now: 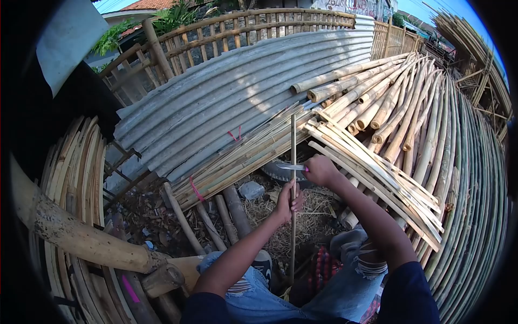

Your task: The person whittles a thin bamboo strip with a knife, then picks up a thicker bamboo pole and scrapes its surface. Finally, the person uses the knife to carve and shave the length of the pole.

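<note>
My left hand (288, 201) clenched round bamboo strip (293, 140), long axis upright. My right hand (321, 170) grips knife (290, 167), blade crosswise against strip, just above left hand.

Dirt ground (156, 213) strewn with leaf litter and straw (318, 213).
A grey stone (251, 190) sits near the middle, just beside a few short poles (233, 208) lying side by side. Behind them a slat bundle (237, 159) rests at a slant, with a corrugated sheet (243, 92) lying over it. Bamboo poles (396, 108) are heaped at the right, long canes (469, 205) curve along the far right, and a thick log (81, 237) lies at the left. A thin stick (292, 243) stands upright on the straw.
</note>
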The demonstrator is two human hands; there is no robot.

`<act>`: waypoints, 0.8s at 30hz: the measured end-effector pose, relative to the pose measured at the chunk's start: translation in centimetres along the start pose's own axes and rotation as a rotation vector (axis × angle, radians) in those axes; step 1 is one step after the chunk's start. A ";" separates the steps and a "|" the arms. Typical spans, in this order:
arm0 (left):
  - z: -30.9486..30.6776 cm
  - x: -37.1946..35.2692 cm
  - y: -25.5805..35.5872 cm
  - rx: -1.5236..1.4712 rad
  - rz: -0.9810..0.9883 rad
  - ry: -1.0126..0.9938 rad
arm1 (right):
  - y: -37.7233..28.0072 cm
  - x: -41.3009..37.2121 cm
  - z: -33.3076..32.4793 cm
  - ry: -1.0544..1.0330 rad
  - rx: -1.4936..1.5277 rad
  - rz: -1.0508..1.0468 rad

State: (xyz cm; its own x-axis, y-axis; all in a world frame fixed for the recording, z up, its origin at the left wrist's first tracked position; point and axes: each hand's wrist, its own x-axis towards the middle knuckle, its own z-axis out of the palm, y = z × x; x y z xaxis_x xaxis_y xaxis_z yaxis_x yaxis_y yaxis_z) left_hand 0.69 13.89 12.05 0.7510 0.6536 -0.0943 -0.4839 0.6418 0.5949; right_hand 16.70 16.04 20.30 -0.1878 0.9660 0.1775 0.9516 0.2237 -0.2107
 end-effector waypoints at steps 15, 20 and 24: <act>0.1 0.9 -1.4 -0.059 -0.020 -0.075 | 2.0 2.6 -1.6 0.229 -0.150 0.287; -0.6 0.3 -1.6 -0.061 -0.037 -0.057 | 2.2 4.8 -2.4 0.265 -0.101 0.444; -0.4 0.0 -1.3 -0.018 -0.059 -0.063 | 3.8 6.5 -2.0 0.318 0.130 0.664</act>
State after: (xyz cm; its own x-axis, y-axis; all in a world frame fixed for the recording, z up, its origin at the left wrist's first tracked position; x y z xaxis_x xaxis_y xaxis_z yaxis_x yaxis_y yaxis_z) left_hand 1.18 13.19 10.95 0.8050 0.5882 -0.0775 -0.4458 0.6860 0.5750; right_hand 19.59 22.96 22.58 0.5144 0.8237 0.2384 0.8002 -0.3611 -0.4789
